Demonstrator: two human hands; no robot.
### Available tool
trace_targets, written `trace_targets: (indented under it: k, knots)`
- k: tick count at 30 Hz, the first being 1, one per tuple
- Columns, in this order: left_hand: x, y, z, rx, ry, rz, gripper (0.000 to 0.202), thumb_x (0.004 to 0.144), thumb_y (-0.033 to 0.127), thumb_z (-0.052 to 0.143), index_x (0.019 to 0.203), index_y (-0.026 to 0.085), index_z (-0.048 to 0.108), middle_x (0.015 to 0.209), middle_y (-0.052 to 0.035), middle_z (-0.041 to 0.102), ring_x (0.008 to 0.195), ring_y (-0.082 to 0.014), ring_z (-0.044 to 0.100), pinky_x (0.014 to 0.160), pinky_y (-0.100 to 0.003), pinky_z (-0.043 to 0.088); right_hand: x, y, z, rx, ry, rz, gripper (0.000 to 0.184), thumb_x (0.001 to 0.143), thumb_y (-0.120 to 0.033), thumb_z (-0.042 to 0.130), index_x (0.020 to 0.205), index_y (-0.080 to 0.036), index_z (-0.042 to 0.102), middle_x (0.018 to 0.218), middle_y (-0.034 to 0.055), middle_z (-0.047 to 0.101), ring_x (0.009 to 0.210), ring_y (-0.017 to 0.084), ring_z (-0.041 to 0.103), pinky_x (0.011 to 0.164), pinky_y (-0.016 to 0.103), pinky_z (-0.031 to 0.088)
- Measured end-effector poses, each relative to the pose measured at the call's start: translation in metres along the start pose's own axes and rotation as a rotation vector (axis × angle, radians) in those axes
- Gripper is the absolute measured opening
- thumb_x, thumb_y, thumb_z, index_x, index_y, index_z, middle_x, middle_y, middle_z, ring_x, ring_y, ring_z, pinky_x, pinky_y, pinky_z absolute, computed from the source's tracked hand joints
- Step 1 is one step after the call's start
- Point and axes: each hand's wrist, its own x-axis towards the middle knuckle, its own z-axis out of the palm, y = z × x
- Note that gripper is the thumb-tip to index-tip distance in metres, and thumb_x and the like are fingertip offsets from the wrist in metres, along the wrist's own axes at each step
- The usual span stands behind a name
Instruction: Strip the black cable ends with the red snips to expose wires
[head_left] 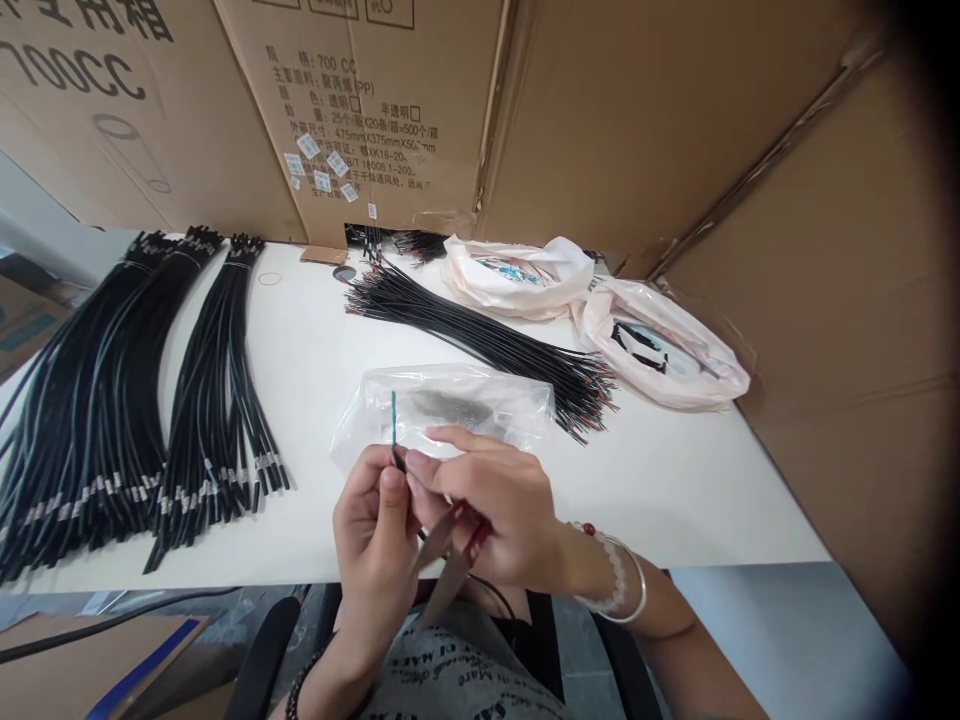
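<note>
My left hand (375, 535) is closed, its thumb and forefinger pinching the end of a black cable (398, 457). A thin teal strip (394, 415) stands up from that end. Close beside it, my right hand (506, 500) has its thumb and fingertips at the cable end. Red-handled scissors (446, 575) are held in that same hand, their blades spread and pointing down toward my lap. The fingers hide part of the cable; a dark length of it shows below. A clear plastic bag (517, 395) lies on the table just beyond my hands.
Bundled black cables (97, 380) lie at the left. A loose pile of black cables with bare-wire ends (480, 335) crosses the middle. Two rolled-down white bags (517, 275) with small parts stand behind it. Cardboard boxes (600, 120) wall the back and right of the white table (675, 490).
</note>
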Motion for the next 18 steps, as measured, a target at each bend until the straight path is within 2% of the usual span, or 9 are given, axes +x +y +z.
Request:
trace_targets:
  k: [2, 5, 10, 13, 16, 18]
  knots:
    - [-0.002, 0.004, 0.002, 0.001, 0.009, -0.047, 0.035, 0.083, 0.051, 0.068, 0.073, 0.019, 0.056, 0.058, 0.0047, 0.045, 0.049, -0.0054, 0.037, 0.045, -0.015, 0.035, -0.002, -0.004, 0.003, -0.109, -0.017, -0.088, 0.012, 0.091, -0.010, 0.053, 0.086, -0.015, 0.064, 0.059, -0.0050, 0.061, 0.049, 0.007, 0.054, 0.100, 0.028, 0.054]
    - [-0.006, 0.008, 0.005, -0.023, 0.006, -0.119, 0.039, 0.082, 0.055, 0.067, 0.074, 0.019, 0.054, 0.059, 0.0045, 0.041, 0.049, -0.0060, 0.033, 0.044, -0.017, 0.032, 0.000, -0.010, 0.003, -0.244, -0.064, -0.158, 0.024, 0.095, -0.009, 0.050, 0.079, -0.009, 0.068, 0.056, -0.0019, 0.059, 0.049, 0.008, 0.053, 0.100, 0.028, 0.054]
    - [-0.007, 0.011, 0.004, -0.070, -0.014, -0.163, 0.034, 0.084, 0.050, 0.067, 0.074, 0.019, 0.054, 0.063, 0.0032, 0.040, 0.053, -0.0068, 0.031, 0.046, -0.017, 0.032, 0.002, -0.010, 0.001, -0.260, -0.071, -0.169, 0.028, 0.096, -0.011, 0.049, 0.075, -0.011, 0.068, 0.054, -0.0034, 0.057, 0.049, 0.007, 0.048, 0.099, 0.028, 0.055]
    - [-0.007, 0.015, 0.003, -0.200, -0.089, -0.278, 0.031, 0.084, 0.046, 0.066, 0.075, 0.020, 0.053, 0.060, 0.0043, 0.032, 0.050, -0.0072, 0.024, 0.043, -0.019, 0.028, 0.002, -0.007, 0.001, -0.263, -0.082, -0.183, 0.024, 0.095, -0.009, 0.052, 0.078, -0.010, 0.069, 0.052, -0.0045, 0.055, 0.048, 0.008, 0.047, 0.098, 0.027, 0.055]
    - [-0.006, 0.020, 0.004, -0.300, -0.148, -0.374, 0.041, 0.086, 0.059, 0.057, 0.073, 0.020, 0.050, 0.058, 0.0052, 0.024, 0.048, -0.0077, 0.018, 0.042, -0.021, 0.023, 0.000, -0.006, 0.000, -0.255, -0.105, -0.208, 0.025, 0.096, -0.009, 0.047, 0.086, -0.007, 0.070, 0.053, -0.0038, 0.054, 0.049, 0.009, 0.050, 0.095, 0.028, 0.056]
    - [-0.004, 0.022, 0.006, -0.330, -0.172, -0.411, 0.049, 0.081, 0.067, 0.057, 0.071, 0.021, 0.048, 0.059, 0.0054, 0.024, 0.048, -0.0072, 0.017, 0.041, -0.020, 0.021, -0.003, -0.005, 0.000, -0.236, -0.128, -0.200, 0.031, 0.098, -0.011, 0.043, 0.083, -0.008, 0.069, 0.053, -0.0030, 0.054, 0.049, 0.010, 0.049, 0.092, 0.028, 0.058]
